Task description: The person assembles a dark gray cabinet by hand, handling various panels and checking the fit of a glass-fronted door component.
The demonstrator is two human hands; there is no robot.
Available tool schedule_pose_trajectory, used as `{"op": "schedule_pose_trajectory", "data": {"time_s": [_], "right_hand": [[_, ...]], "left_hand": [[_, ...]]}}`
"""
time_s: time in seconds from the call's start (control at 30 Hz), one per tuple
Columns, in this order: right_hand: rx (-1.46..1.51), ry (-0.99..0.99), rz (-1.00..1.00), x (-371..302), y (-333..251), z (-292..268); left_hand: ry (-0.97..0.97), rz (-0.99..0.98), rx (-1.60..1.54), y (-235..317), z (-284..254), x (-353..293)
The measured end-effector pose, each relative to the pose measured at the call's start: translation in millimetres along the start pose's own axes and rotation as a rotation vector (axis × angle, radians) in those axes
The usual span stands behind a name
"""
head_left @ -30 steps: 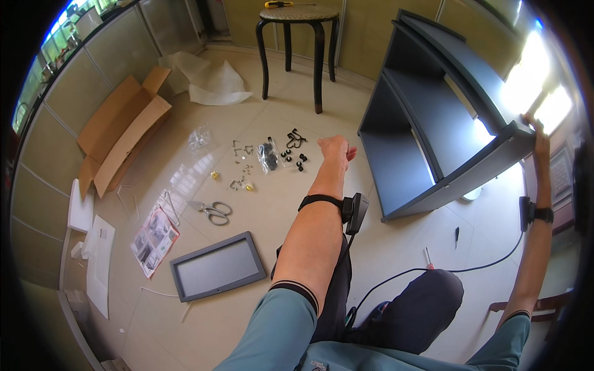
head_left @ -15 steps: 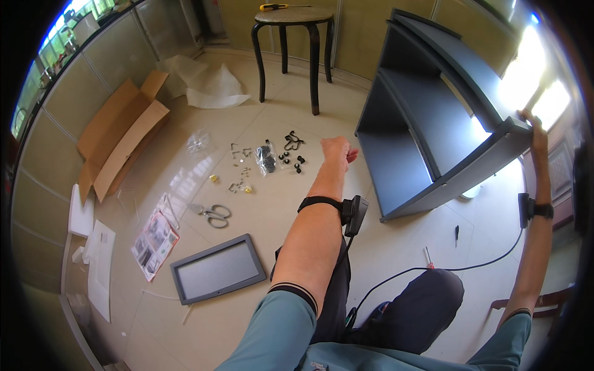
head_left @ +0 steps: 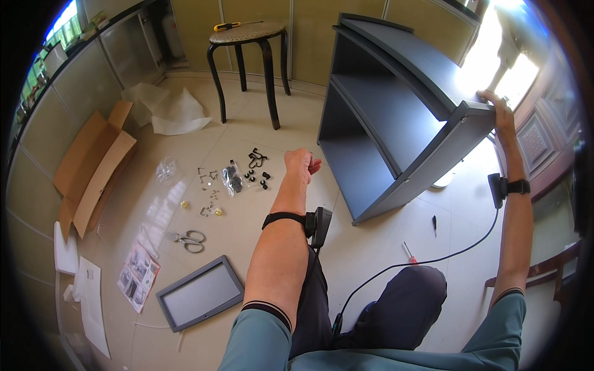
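Note:
A dark grey shelf unit (head_left: 427, 157) stands tilted on the floor at the right, its open compartments facing left. My right hand (head_left: 502, 114) grips the upper right corner of its end panel, fingers bent over the edge. To the left of the unit, my left hand (head_left: 302, 164) hangs over the floor with its fingers curled in. It looks apart from the unit, and whatever its fingers may hold is hidden. Beside that hand lie black wheel-like fittings (head_left: 265, 180), a bag of dark small parts (head_left: 232, 177) and loose metal hardware (head_left: 213, 193).
Scissors (head_left: 189, 240), an instruction sheet (head_left: 137, 276) and a grey framed panel (head_left: 201, 294) lie at the left. An open carton (head_left: 99, 167) rests by the wall. A stool (head_left: 247, 34) bears a yellow-black screwdriver (head_left: 227, 26). Another screwdriver (head_left: 410, 253) lies near my knee.
The view has swung right, so everything sits further left in the picture. My right hand keeps its grip on the unit, and my left hand stays curled beside it.

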State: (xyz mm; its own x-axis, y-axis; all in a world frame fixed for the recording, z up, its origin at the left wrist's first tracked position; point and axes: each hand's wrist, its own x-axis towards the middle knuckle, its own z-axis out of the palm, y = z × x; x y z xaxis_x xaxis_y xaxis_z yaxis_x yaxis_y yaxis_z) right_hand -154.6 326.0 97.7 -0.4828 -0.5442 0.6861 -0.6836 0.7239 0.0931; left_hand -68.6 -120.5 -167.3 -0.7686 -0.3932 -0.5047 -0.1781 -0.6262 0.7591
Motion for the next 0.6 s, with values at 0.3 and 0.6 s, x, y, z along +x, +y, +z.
{"op": "schedule_pose_trajectory", "data": {"time_s": [0.3,0.6], "right_hand": [[-0.117,0.023,-0.113,1,4,2],[-0.052,-0.001,-0.047,2,-6,3]], "left_hand": [[0.023,-0.005,0.016,0,1,2],[-0.063,-0.095,0.104,2,4,2]]}}
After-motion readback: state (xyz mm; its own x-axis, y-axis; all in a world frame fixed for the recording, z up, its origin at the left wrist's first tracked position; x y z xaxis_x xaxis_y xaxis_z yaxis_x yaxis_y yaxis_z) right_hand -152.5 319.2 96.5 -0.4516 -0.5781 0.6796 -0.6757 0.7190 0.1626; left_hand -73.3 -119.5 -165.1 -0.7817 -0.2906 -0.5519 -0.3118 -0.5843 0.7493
